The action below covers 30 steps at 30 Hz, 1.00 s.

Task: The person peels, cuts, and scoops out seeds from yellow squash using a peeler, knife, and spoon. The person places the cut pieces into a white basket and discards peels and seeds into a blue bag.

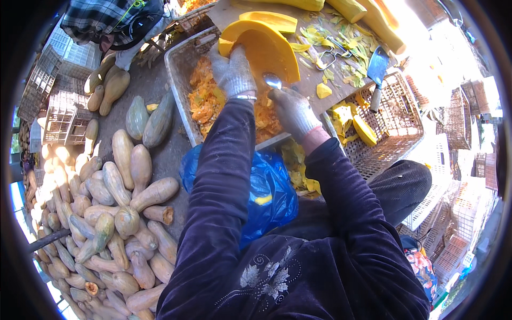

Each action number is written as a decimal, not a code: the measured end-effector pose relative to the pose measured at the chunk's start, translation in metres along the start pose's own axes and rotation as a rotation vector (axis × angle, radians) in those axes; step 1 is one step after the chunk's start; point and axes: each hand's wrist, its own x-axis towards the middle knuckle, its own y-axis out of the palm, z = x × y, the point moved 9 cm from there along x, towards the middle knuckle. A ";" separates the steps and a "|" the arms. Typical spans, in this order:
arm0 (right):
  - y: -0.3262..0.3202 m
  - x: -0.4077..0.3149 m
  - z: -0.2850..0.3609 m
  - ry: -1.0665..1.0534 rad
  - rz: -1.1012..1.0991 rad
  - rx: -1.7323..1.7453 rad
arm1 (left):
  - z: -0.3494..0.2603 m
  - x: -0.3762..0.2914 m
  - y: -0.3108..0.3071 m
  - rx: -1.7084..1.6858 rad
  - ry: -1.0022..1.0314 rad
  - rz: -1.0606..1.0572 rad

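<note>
My gloved left hand grips a peeled, hollow piece of orange squash by its left side, above a grimy white plastic crate. In my gloved right hand is a metal spoon, its bowl against the lower inside of the squash piece. Orange pulp lies in the crate below both hands. Another cut squash piece rests on the board just beyond the held one. A blue plastic bag lies beneath my forearms.
Peelings and peeled squashes lie on the board. A cleaver bridges the board's edge and a basket of squash scraps. Unpeeled squashes are heaped on the left floor. Another person's plaid-clad body is at upper left.
</note>
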 end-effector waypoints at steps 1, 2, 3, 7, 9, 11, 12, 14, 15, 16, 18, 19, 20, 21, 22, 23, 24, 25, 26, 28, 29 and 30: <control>0.010 -0.007 -0.021 0.082 0.008 0.174 | 0.001 -0.001 0.007 -0.029 -0.004 0.028; 0.023 -0.018 -0.040 0.162 0.015 0.348 | 0.002 -0.003 0.013 -0.059 -0.007 0.057; 0.023 -0.025 -0.030 0.089 0.030 0.166 | 0.004 0.001 0.011 -0.080 -0.006 0.061; 0.029 -0.053 -0.039 0.097 0.166 0.074 | 0.007 0.008 0.009 -0.075 -0.041 0.033; 0.023 -0.040 -0.023 0.005 0.152 -0.051 | 0.029 0.015 0.007 -0.222 -0.090 0.038; 0.005 -0.016 0.008 0.133 0.132 0.131 | 0.025 0.013 0.001 -0.152 -0.050 0.005; 0.007 -0.009 0.002 0.115 0.131 0.074 | 0.021 0.009 0.003 -0.120 -0.032 0.001; 0.015 -0.005 -0.012 0.037 0.118 -0.074 | 0.008 -0.001 0.007 -0.027 -0.015 0.005; 0.020 -0.004 -0.019 -0.027 0.101 -0.170 | 0.000 -0.001 0.008 0.017 -0.001 0.004; 0.024 -0.018 -0.049 0.280 0.041 0.326 | 0.004 0.003 0.013 0.013 -0.035 0.007; 0.023 -0.040 -0.041 -0.003 0.136 -0.137 | 0.022 0.012 0.001 0.032 -0.108 -0.030; 0.022 -0.045 -0.040 0.051 0.225 -0.110 | 0.019 0.013 -0.001 0.031 -0.093 -0.030; 0.016 -0.039 -0.031 -0.020 0.155 -0.144 | 0.017 0.013 -0.004 0.031 -0.078 -0.029; 0.009 -0.034 -0.021 -0.087 0.076 -0.179 | 0.014 0.013 -0.001 0.029 -0.062 -0.020; 0.002 -0.031 -0.006 -0.146 0.002 -0.211 | 0.012 0.010 0.001 0.022 -0.033 -0.009; -0.002 -0.020 -0.009 -0.015 -0.026 0.058 | 0.010 0.007 0.003 0.015 -0.005 0.001; -0.009 0.000 -0.003 0.118 -0.057 0.332 | 0.008 0.005 0.005 0.012 0.026 0.014; -0.006 0.006 -0.013 0.153 -0.052 0.436 | 0.006 0.004 0.011 0.017 0.045 0.036; -0.002 0.011 -0.023 0.191 -0.051 0.544 | 0.007 0.003 0.014 0.022 0.064 0.058; 0.009 0.004 -0.032 0.188 -0.026 0.528 | 0.019 0.006 0.016 0.010 0.046 0.061; 0.012 -0.011 -0.029 0.121 0.012 0.344 | 0.026 0.012 0.014 0.033 0.017 0.047; 0.015 -0.028 -0.026 0.050 0.039 0.152 | 0.030 0.014 0.007 0.061 -0.020 0.026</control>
